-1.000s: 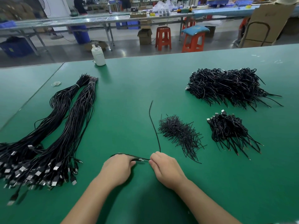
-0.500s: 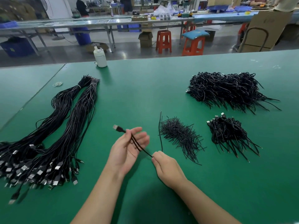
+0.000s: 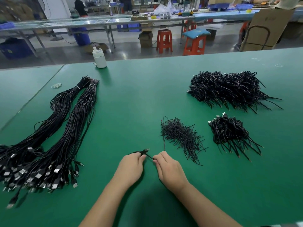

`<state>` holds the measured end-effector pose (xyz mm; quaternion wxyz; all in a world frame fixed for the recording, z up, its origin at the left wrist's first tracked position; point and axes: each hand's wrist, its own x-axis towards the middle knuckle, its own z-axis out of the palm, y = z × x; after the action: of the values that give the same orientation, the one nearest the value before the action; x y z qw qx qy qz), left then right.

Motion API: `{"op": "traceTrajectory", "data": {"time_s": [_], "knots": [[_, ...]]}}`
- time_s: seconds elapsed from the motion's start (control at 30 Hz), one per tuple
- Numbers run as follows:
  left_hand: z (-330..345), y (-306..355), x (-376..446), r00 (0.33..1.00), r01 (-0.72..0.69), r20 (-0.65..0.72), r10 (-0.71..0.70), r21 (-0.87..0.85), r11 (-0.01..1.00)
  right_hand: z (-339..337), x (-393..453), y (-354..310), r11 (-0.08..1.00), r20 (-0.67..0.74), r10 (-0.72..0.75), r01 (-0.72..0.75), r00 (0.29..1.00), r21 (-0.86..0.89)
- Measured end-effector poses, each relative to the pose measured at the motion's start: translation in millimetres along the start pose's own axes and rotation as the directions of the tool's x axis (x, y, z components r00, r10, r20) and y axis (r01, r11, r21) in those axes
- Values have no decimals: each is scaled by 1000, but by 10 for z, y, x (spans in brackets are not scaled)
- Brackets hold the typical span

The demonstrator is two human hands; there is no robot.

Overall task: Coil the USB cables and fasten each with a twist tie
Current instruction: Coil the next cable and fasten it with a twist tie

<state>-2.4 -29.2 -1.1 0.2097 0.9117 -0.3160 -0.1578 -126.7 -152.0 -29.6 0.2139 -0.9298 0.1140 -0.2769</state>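
Observation:
My left hand (image 3: pixel 132 167) grips a folded black USB cable (image 3: pixel 143 152) low over the green table, its silver plug poking out past the fingers. My right hand (image 3: pixel 168 167) pinches the same cable a little to the right; its free end runs up towards the heap of black twist ties (image 3: pixel 180 136). Two long bundles of uncoiled USB cables (image 3: pixel 54 136) lie at the left, plugs towards me. A small pile of coiled, tied cables (image 3: pixel 229 133) sits at the right, with a larger pile (image 3: pixel 229 89) behind it.
A white bottle (image 3: pixel 99 58) stands at the far edge of the green table (image 3: pixel 131 99). A few rubber bands (image 3: pixel 56 86) lie near the seam at the left. Beyond the table are orange stools, boxes and a long workbench.
My left hand, raised and open-palmed with the cable half a second ago, has come down and closed around the folded cable. The right hand stays pinched on it; less free cable trails out.

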Motion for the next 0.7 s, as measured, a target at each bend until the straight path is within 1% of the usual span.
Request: {"op": "traceTrajectory", "data": {"time_s": [0.1, 0.13, 0.17, 0.2, 0.23, 0.27, 0.3, 0.33, 0.37, 0.4, 0.43, 0.47, 0.5, 0.53, 0.57, 0.6, 0.63, 0.67, 0.7], "knots": [[200, -95, 62, 988, -156, -17, 156, -18, 988, 10, -6, 14, 1000, -11, -17, 18, 1000, 18], [219, -116, 74, 980, -196, -30, 195, -64, 978, 16, -8, 15, 1000, -6, -25, 25, 1000, 18], [218, -120, 75, 973, -229, -61, 222, -144, 963, 23, -7, 17, 999, -3, -27, 27, 1000, 20], [202, -108, 63, 971, -236, -103, 216, -256, 937, 28, -5, 19, 1000, -2, -20, 20, 1000, 23], [184, -96, 51, 975, -213, -139, 171, -393, 895, 32, -1, 23, 1000, 1, -7, 7, 1000, 28], [153, -73, 43, 983, -172, -155, 104, -537, 826, 38, 3, 24, 999, 7, 10, -10, 1000, 32], [112, -34, 41, 987, -135, -159, 37, -670, 730, 46, 6, 27, 999, 15, 22, -23, 1000, 33], [75, 13, 44, 988, -118, -154, -10, -791, 600, 54, 6, 30, 999, 28, 32, -33, 999, 33], [43, 73, 50, 989, -121, -147, -29, -894, 431, 63, 7, 33, 999, 40, 42, -43, 998, 33], [11, 139, 55, 990, -125, -137, -31, -963, 238, 74, 8, 33, 998, 48, 53, -55, 997, 35], [-25, 217, 58, 993, -112, -113, -31, -992, 50, 84, 10, 37, 997, 51, 66, -68, 997, 37], [-73, 285, 46, 996, -87, -85, -22, -991, -102, 88, 13, 42, 996, 49, 82, -84, 995, 40], [-131, 334, 23, 998, -58, -58, -6, -979, -195, 88, 16, 48, 994, 44, 103, -105, 994, 44], [-196, 355, -5, 999, -33, -41, 29, -972, -233, 85, 18, 52, 990, 39, 128, -129, 991, 52], [-269, 351, -31, 995, -14, -35, 91, -975, -220, 79, 22, 55, 986, 33, 150, -152, 988, 63], [-336, 331, -51, 983, 0, -30, 180, -986, -166, 71, 24, 58, 984, 30, 162, -164, 986, 71], [-399, 307, -70, 959, 20, 1, 283, -998, -64, 62, 27, 61, 984, 31, 159, -161, 987, 72], [-460, 290, -91, 920, 43, 76, 384, -995, 92, 56, 28, 59, 986, 34, 148, -150, 988, 67], [-509, 274, -108, 870, 52, 186, 458, -956, 290, 51, 32, 54, 988, 33, 139, -141, 990, 64]]}}
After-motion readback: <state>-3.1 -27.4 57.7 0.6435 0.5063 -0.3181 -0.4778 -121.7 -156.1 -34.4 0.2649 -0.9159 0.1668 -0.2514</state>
